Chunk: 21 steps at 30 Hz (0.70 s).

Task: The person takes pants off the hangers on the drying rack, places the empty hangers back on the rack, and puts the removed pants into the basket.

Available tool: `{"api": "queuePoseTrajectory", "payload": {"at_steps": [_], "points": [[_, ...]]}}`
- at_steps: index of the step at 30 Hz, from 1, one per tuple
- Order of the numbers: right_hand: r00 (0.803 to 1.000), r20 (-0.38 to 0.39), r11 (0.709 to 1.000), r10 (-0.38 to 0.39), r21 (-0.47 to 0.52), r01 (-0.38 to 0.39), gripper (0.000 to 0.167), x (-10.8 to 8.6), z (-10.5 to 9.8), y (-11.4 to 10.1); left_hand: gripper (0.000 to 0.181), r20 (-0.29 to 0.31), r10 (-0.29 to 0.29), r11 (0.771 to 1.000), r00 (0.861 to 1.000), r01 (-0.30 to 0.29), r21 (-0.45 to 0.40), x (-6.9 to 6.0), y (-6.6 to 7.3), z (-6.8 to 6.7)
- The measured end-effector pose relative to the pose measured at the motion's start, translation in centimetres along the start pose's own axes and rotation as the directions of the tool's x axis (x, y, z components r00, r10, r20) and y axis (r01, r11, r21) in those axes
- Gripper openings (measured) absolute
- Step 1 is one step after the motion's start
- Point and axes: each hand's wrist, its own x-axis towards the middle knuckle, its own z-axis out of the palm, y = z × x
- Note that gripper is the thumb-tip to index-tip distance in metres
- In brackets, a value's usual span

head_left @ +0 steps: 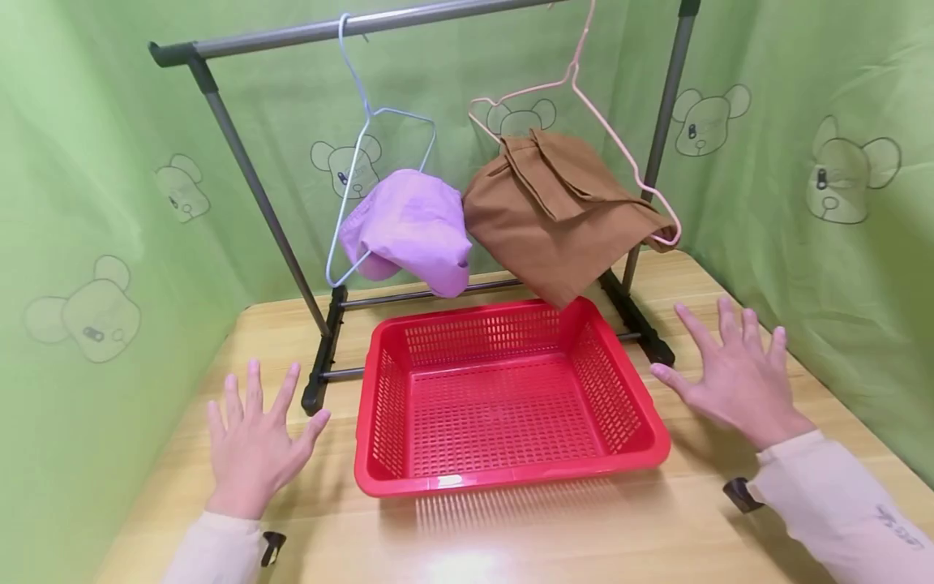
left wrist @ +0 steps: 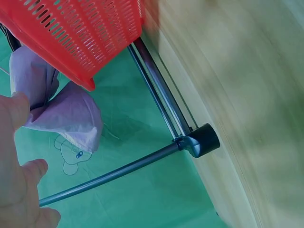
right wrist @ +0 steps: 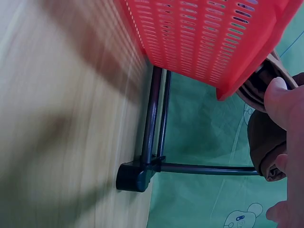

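In the head view the left hand [head_left: 255, 454] is spread palm down over the table, left of a red basket [head_left: 511, 474]; it holds nothing. The right hand [head_left: 744, 381], also spread with straight fingers, is to the basket's right and holds nothing. A purple cloth item [head_left: 416, 227] hangs bunched on a blue hanger [head_left: 357, 162], and a brown garment [head_left: 562, 219] is draped on a pink hanger [head_left: 613, 134]. Both hangers hang from the rack's bar [head_left: 292, 34]. The wrist views show parts of the left hand [left wrist: 19, 175] and right hand [right wrist: 285, 123].
The basket stands on the wooden table [head_left: 350, 535], partly in front of the rack's base. Black rack feet [head_left: 317, 381] rest at both sides. Green curtains [head_left: 66, 203] with bear drawings surround the table at the back and both sides.
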Motion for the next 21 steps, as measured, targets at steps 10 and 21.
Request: {"api": "queuePoseTrajectory", "payload": {"at_steps": [10, 21], "points": [[0.995, -0.076, 0.996, -0.070, 0.047, 0.074, 0.090, 0.8, -0.5, 0.0, 0.078, 0.004, 0.005, 1.000, 1.000, -0.005, -0.011, 0.3, 0.4, -0.2], [0.969, -0.230, 0.973, -0.090, 0.189, 0.135, 0.087, 2.2, -2.1, 0.0, 0.080, 0.061, 0.021, 0.981, 0.998, -0.009, -0.196, 0.0, 1.1, 0.8]]}}
